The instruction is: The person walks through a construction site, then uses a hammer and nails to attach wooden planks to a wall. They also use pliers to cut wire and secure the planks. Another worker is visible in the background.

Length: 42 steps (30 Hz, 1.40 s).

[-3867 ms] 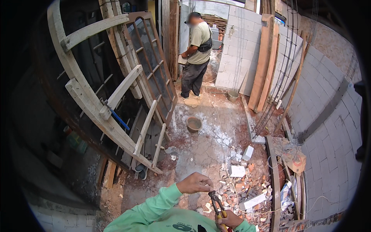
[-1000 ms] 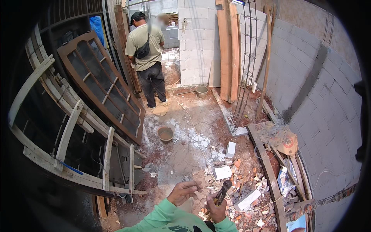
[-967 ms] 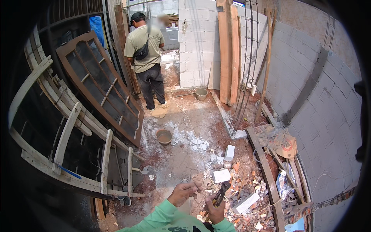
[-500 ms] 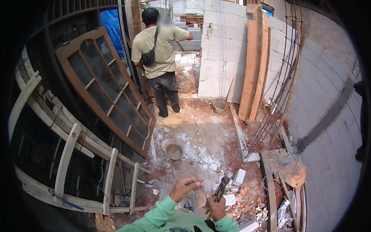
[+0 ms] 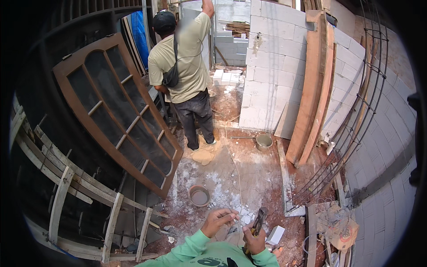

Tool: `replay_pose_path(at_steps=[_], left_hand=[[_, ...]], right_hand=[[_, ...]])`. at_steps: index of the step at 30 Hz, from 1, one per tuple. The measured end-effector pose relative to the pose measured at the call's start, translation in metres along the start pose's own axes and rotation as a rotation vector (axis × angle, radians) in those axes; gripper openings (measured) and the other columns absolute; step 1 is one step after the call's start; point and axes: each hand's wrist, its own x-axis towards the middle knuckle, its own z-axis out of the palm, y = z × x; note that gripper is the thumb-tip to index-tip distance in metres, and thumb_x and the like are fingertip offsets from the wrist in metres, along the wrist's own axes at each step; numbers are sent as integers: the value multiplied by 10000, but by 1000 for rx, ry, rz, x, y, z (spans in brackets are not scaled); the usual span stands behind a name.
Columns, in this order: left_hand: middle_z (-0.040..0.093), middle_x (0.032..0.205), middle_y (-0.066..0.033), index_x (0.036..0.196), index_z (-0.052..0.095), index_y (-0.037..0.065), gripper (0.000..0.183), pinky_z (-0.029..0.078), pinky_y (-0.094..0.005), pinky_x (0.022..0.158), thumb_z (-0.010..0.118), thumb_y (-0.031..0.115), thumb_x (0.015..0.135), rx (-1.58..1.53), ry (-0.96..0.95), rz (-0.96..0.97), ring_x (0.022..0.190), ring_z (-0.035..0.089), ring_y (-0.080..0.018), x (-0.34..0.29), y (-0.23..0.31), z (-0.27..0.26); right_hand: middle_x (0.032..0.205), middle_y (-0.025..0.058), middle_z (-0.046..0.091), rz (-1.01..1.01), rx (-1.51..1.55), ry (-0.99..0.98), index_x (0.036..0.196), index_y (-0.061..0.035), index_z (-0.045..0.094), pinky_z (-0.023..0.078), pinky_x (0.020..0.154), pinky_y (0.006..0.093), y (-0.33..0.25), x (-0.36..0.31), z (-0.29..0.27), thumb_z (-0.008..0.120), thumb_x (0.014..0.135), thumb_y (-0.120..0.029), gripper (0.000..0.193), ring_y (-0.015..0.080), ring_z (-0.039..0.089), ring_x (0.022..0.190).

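Note:
At the bottom of the view my right hand [image 5: 253,240] is closed round the yellow handles of a pair of pliers [image 5: 258,220], whose dark jaws point up. Just to the left, my left hand [image 5: 219,221] has its fingers pinched together close to the jaws; what it pinches is too small to make out. Both arms wear green sleeves. Below the hands lies red dirt floor with white block rubble [image 5: 242,218].
A person [image 5: 184,75] in a tan shirt stands ahead with one arm raised by a white block wall [image 5: 271,66]. A brown glazed door frame [image 5: 120,115] leans left. Two small buckets [image 5: 199,196] [image 5: 263,141], leaning planks [image 5: 313,89], a rebar cage [image 5: 360,115].
My view has moved forward toward the person, who now raises an arm. My hands stay low in the view, the right still gripping the pliers, the left pinching beside them.

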Motion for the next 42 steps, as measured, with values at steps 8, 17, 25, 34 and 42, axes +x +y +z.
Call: replay_pose_path(at_steps=[8,17,25,34,42], left_hand=[[696,939,-97,1035,653,-56,227,476,-243,696,606,149,950,-38,80,71,758,598,-105,178,32,25],[698,963,-111,1006,659,-46,196,492,-266,706,606,131,937,-72,79,-53,774,623,-131,315,18,16],[693,943,-96,1101,629,-27,247,513,-271,722,565,178,980,-86,-3,-16,819,648,-139,519,42,-14],[681,927,-79,1124,608,-29,284,507,-263,734,537,219,1006,216,-11,149,805,610,-100,674,116,-52],[674,907,-73,1092,607,-37,273,508,-255,740,546,214,1003,180,234,142,803,609,-98,760,131,-104]], right_hand=[[613,-65,473,-139,-164,24,836,-30,604,310,481,220,-55,171,-48,683,900,-80,113,26,410,541],[595,-20,520,-19,-67,27,834,-35,569,353,442,224,-46,295,-87,668,909,-75,131,54,459,481],[600,-38,511,-51,-67,114,836,-35,585,328,451,227,-76,484,-98,685,912,-127,155,45,445,493],[604,-41,499,-21,-85,-17,847,-44,580,344,464,224,-121,657,-90,676,926,-132,152,48,446,501],[671,-52,470,1,-219,-298,863,-32,593,331,552,230,-121,796,-70,641,935,-112,117,49,397,605]])
